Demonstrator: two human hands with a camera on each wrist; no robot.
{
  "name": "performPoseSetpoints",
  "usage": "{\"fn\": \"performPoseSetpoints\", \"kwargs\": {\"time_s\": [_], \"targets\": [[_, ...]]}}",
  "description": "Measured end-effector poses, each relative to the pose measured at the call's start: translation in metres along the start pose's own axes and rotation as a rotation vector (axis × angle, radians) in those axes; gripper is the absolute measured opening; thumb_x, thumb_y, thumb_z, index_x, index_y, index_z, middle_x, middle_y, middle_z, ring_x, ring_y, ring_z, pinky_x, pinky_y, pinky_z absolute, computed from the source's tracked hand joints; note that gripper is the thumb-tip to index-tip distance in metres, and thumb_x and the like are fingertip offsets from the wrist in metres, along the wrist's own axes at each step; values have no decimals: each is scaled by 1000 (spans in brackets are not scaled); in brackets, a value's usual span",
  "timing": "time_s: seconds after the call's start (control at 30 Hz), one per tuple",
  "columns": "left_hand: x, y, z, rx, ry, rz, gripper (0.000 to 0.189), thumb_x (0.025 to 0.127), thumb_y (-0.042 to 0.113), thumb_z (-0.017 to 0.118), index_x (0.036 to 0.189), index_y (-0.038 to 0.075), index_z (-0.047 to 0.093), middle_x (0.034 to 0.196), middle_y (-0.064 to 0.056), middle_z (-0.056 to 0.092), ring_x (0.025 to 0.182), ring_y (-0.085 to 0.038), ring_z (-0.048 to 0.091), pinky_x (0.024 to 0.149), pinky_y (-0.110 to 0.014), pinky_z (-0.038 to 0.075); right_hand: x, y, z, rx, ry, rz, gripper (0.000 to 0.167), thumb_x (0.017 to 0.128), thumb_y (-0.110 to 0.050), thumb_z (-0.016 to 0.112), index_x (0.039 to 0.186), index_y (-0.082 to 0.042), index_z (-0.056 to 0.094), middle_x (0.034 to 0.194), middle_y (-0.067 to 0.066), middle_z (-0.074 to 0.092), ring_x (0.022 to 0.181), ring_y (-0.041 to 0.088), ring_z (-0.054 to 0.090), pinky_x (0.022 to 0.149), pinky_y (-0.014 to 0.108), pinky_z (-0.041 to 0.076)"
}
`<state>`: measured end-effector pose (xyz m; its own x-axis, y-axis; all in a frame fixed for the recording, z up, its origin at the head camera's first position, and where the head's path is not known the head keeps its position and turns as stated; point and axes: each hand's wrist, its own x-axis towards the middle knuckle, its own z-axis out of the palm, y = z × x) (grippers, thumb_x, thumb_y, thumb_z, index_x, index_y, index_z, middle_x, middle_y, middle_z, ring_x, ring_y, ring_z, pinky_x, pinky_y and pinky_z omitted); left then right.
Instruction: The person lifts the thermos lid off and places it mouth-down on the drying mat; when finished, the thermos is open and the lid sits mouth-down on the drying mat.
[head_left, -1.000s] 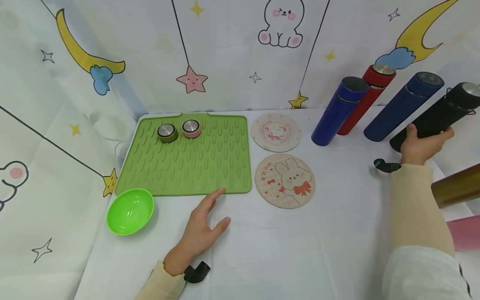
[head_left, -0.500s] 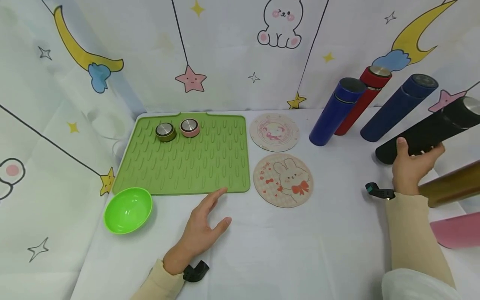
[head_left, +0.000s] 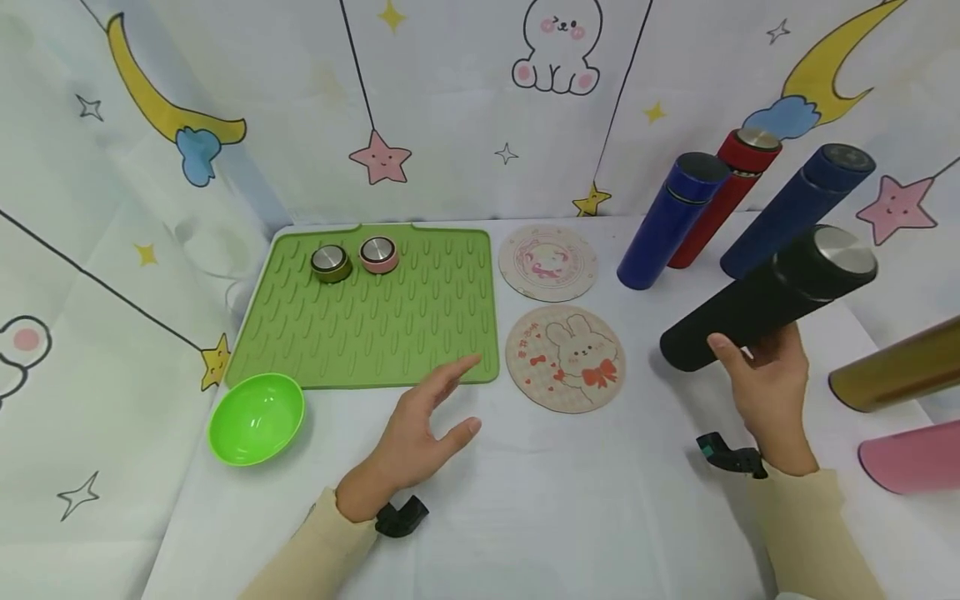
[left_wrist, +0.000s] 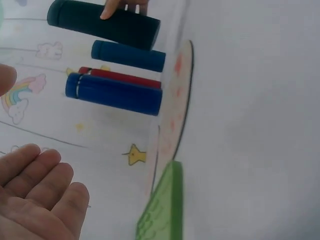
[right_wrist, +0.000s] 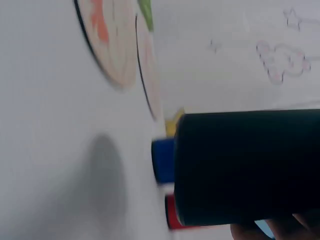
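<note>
The bench (head_left: pixel 570 508) is running from a left edge beside the green bowl (head_left: pixel 257 419) to a right edge that is passing behind the gold bottle (head_left: pixel 896 367), with the pink bottle (head_left: pixel 915 457) standing nearer the person. A patterned curtain (head_left: pixel 450 92) is bounding the back. White cloth is stretching between the two hands and toward the near side; room is narrower at the back right, where the blue bottle (head_left: pixel 671 225), the red bottle (head_left: pixel 718 212) and the navy bottle (head_left: pixel 798 212) are standing close together. The green mat (head_left: pixel 375 333), bearing an olive cap (head_left: pixel 331 263) and a pink cap (head_left: pixel 379 255), is filling the back left, and the pink-print coaster (head_left: pixel 549 262) and rabbit coaster (head_left: pixel 562 362) are lying just right of it.

The right hand (head_left: pixel 772 396) is grasping the black bottle (head_left: pixel 757 296) low on its body, between the rabbit coaster and the gold bottle. Its base seems to be hanging just above the cloth, though blur in the right wrist view is making the gap hard to judge. The left hand (head_left: pixel 420 429) is staying released, fingers extended and thumb apart, near the mat's front edge and well apart from the bottle.

The black bottle is showing a dark, smooth cylinder, a thin seam below its lid and a silvery disc on top, and is standing roughly parallel to its neighbours.
</note>
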<state>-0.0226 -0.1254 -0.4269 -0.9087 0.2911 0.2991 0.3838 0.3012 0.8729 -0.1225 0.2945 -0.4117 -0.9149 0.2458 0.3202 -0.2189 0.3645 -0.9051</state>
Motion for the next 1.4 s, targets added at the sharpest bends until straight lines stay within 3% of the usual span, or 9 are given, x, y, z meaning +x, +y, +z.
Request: {"fn": "performPoseSetpoints", "kwargs": {"time_s": [0.13,0.27,0.43,0.57,0.7,0.8,0.9,1.1,1.4], "targets": [[21,11,-8,-56,-38,52,69,96,8,71,158,11,42,162,-7,48,152,-23,44,126,-39,39,-24,-13,22,105,-157,-140,61,83,17,75,138,-7,59,115,-9,67,99,3,68,89,8,56],[39,23,-13,-125,-70,112,71,95,3,70,159,12,41,164,-8,45,154,-21,41,127,-37,37,-42,-22,47,268,-375,-283,65,76,24,77,136,7,57,119,-7,71,100,2,71,89,12,59],[62,45,-13,-286,-126,197,68,99,17,70,159,10,40,165,-6,43,156,-22,39,129,-38,34,-63,-36,74,260,-627,-365,73,68,24,82,135,12,55,131,-13,69,109,1,71,92,17,60],[79,66,-9,-425,-274,273,78,99,41,70,160,6,36,166,-11,40,154,-26,41,129,-46,34,-81,-45,91,311,-826,-368,73,70,18,85,136,5,57,136,-12,66,119,3,67,99,21,59],[85,79,-8,-561,-491,311,86,94,24,78,160,-3,30,165,-22,38,152,-32,43,128,-52,35,-97,-51,102,346,-979,-383,76,73,7,89,141,-3,55,141,-4,61,131,7,59,108,26,55],[83,85,-10,-625,-605,327,93,84,-1,81,158,-10,27,161,-31,39,153,-36,42,128,-55,33,-103,-53,105,347,-1025,-416,79,73,2,92,142,-5,53,140,2,61,132,8,57,110,29,54],[81,89,-13,-632,-641,346,100,72,-15,80,157,-12,28,158,-34,41,153,-36,42,128,-57,33,-104,-54,106,336,-1037,-446,79,72,-3,94,141,-6,55,136,6,64,129,9,60,109,30,55],[77,89,-23,-554,-628,384,87,73,-5,84,149,-11,43,152,-29,52,145,-27,52,120,-52,44,-102,-55,104,319,-1032,-486,74,72,-10,95,137,-10,60,131,6,68,127,11,62,109,29,54],[78,87,-31,-357,-542,524,71,77,6,90,139,-8,58,143,-22,63,138,-24,60,124,-49,41,-93,-52,100,304,-1003,-550,70,76,-11,93,137,-8,61,129,5,70,124,10,64,108,27,56]]}}
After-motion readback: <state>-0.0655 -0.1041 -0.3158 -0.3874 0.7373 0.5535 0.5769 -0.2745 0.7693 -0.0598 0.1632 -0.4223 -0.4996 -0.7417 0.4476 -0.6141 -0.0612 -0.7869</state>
